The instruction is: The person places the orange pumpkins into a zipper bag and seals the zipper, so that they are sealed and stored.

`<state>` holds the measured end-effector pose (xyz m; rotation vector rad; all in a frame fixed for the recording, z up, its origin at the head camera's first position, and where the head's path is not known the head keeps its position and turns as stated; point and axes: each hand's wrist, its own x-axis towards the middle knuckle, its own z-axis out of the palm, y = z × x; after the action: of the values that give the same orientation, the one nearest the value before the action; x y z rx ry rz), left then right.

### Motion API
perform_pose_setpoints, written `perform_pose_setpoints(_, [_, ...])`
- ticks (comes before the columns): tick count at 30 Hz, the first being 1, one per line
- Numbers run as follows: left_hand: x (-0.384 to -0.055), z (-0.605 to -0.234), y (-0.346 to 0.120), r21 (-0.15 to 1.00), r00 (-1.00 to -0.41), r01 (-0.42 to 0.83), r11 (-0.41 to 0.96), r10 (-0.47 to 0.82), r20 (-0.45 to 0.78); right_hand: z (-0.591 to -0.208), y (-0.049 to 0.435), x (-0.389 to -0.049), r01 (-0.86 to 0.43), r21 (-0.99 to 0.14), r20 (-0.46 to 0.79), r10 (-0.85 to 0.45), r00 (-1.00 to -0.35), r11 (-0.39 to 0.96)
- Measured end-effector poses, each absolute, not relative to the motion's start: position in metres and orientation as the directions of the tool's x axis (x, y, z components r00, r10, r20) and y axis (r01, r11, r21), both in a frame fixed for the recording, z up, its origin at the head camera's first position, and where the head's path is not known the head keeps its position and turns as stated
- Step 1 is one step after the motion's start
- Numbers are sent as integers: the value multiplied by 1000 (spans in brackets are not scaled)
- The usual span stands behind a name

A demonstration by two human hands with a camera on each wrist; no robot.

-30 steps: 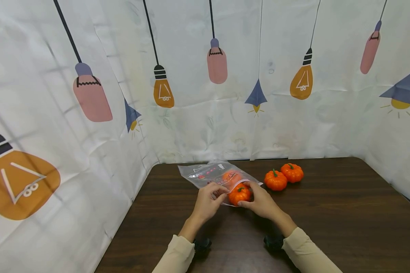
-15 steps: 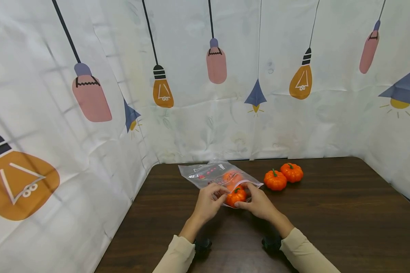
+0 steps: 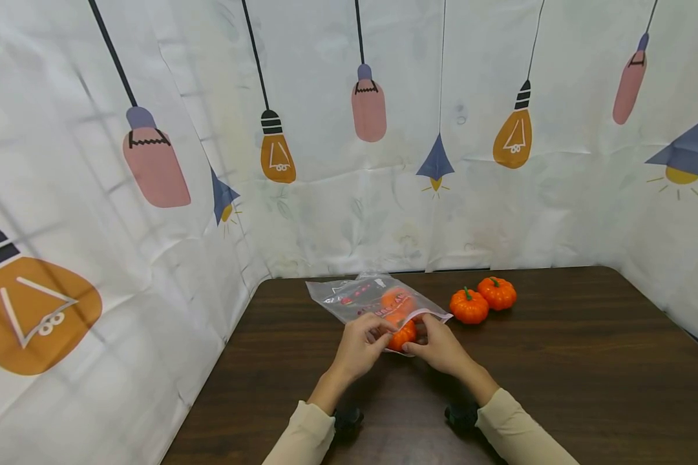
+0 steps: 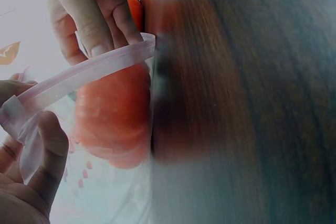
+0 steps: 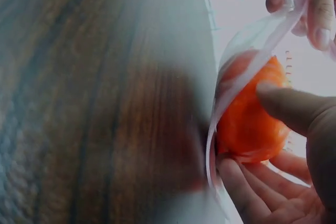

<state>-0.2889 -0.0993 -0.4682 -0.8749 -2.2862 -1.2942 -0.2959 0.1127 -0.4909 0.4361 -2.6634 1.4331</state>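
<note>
A clear zip bag (image 3: 337, 298) with red print lies on the table, its mouth toward me. My left hand (image 3: 357, 343) pinches the edge of the mouth; in the left wrist view the pink zip strip (image 4: 79, 77) and its white slider (image 4: 12, 107) show by the fingers. My right hand (image 3: 442, 345) grips a small orange pumpkin (image 5: 257, 119) at the mouth, thumb on one side and fingers on the other, partly inside the bag. Farther in, another orange pumpkin (image 3: 397, 300) shows through the plastic.
Two more orange pumpkins, a nearer one (image 3: 468, 307) and a farther one (image 3: 497, 294), stand right of the bag on the dark wooden table (image 3: 587, 361). A white curtain (image 3: 326, 219) printed with lamps hangs behind and at both sides.
My right hand has moved the pumpkin a little left and into the bag's mouth, and the bag's edge now covers more of it. My left hand keeps its pinch, shifting slightly right.
</note>
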Motion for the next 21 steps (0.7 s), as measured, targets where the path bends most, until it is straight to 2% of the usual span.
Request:
perform_pose_setpoints(11, [-287, -468, -97, 626, -731, 682, 377, 350, 586, -492, 112, -297, -248, -748, 215, -129, -968, 615])
perform_pose_setpoints(17, [-287, -468, -97, 629, -732, 681, 375, 349, 585, -492, 112, -297, -269, -762, 226, -147, -963, 590])
perform_pose_setpoints(21, [-288, -469, -97, 635, -739, 673, 379, 334, 585, -494, 114, -298, -303, -778, 225, -207, -952, 550])
